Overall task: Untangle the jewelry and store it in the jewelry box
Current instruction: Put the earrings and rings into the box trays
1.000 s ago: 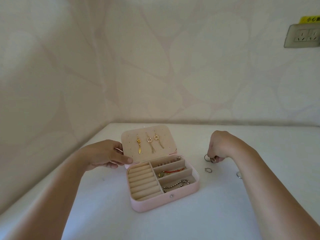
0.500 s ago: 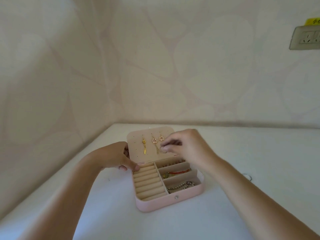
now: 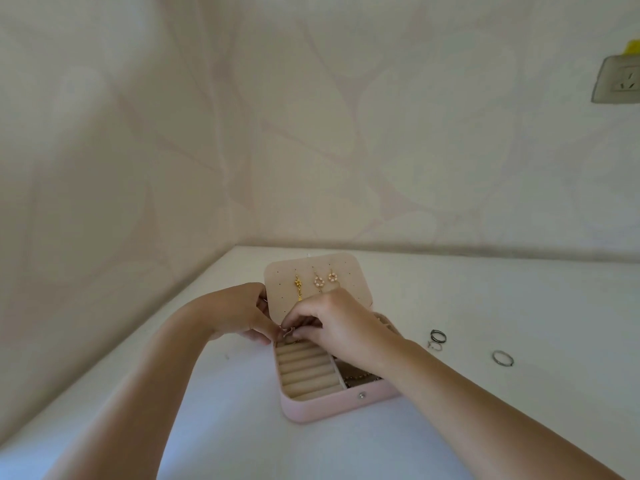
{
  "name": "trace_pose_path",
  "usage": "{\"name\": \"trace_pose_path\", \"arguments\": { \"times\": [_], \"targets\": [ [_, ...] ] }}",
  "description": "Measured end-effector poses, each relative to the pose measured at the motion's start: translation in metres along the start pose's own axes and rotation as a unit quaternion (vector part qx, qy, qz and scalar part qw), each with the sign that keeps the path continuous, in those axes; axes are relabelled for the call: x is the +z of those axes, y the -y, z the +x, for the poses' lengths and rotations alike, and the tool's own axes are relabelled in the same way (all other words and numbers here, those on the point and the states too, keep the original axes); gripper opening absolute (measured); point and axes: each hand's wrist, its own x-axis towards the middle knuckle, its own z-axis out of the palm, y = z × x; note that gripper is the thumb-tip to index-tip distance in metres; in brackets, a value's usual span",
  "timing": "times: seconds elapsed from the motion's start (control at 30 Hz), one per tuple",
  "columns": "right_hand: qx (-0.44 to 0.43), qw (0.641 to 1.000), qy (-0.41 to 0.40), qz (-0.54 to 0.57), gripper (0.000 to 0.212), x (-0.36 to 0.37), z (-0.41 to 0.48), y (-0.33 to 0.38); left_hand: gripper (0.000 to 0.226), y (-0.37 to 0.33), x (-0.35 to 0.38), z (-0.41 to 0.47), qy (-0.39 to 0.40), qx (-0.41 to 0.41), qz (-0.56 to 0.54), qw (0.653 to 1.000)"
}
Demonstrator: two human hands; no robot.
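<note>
Both forearms angle inward, hands meeting. R hand (image 3: 332, 323) pinches ring (image 3: 287, 331) in fingertip grip; L hand (image 3: 239, 311) curled, thumb pinching it too.

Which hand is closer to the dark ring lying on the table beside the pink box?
Right. The right hand, pinching small rings, is over the open jewelry box, left of the dark ring; the left hand is farther left, at the box's left edge.
</note>
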Motion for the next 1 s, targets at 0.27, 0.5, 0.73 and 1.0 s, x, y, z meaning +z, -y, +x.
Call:
{"name": "trace_pose_path", "arguments": {
  "times": [0.27, 0.5, 0.73, 1.0],
  "targets": [
    [-0.01, 1.0, -0.007, -0.028, 0.014, 0.0027, 0.0025, 0.0033, 0.03, 0.0007, -0.0021, -0.0033, 0.023, 0.003, -0.012, 1.0],
    [-0.033, 0.996, 0.016, -0.083, 0.019, 0.0067, 0.0057, 0.0029, 0.032, 0.0016, -0.0026, -0.0023, 0.03, 0.004, -0.019, 0.999],
    [-0.004, 0.999, -0.022, -0.03, 0.013, 0.0082, 0.005, -0.0026, 0.03, 0.0006, -0.0026, -0.0041, 0.042, 0.01, -0.023, 0.999],
    [0.002, 0.998, -0.005, -0.069, 0.017, 0.0047, 0.0008, -0.0022, 0.03, 0.0022, -0.0034, -0.0023, 0.04, 0.009, -0.008, 0.999]
  ]
}}
